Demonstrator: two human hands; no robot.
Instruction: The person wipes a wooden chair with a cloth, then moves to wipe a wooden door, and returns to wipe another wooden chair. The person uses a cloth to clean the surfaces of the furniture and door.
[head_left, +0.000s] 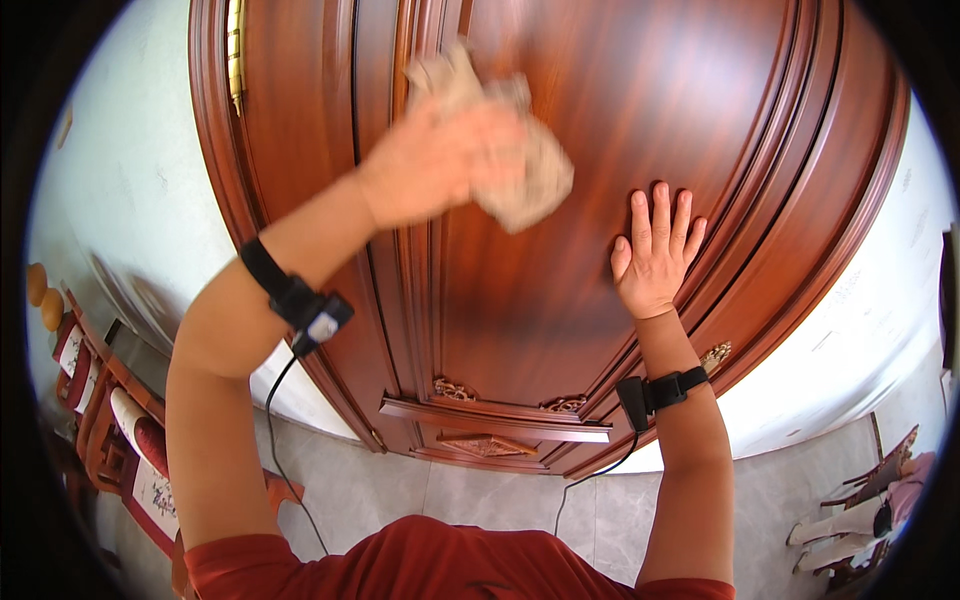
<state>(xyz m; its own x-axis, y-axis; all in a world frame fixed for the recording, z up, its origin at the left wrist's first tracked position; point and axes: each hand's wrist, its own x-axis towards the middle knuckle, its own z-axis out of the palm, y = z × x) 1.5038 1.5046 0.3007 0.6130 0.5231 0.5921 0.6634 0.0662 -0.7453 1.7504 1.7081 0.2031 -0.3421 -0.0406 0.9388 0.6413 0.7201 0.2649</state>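
Observation:
A polished reddish-brown wooden door (540, 300) with raised mouldings fills the view before me. My left hand (457, 157) is blurred and holds a crumpled beige cloth (536, 180) against or just in front of the upper left of the large panel; contact cannot be made out. Flat on the panel's right side rests my right hand (652, 262), fingers spread, holding nothing. Below both hands run carved ornaments (454, 388) and a ledge-like moulding (495, 420). Part of the cloth is hidden behind my left hand.
Brass hinge (235, 60) at upper left; an ornate brass-coloured fitting (715, 356) beside my right forearm. Cables hang from both strapped arm devices. A wooden seat with cushions (154, 487) stands at left. A person (862, 517) sits at far right. Grey tiles (375, 487) cover the floor.

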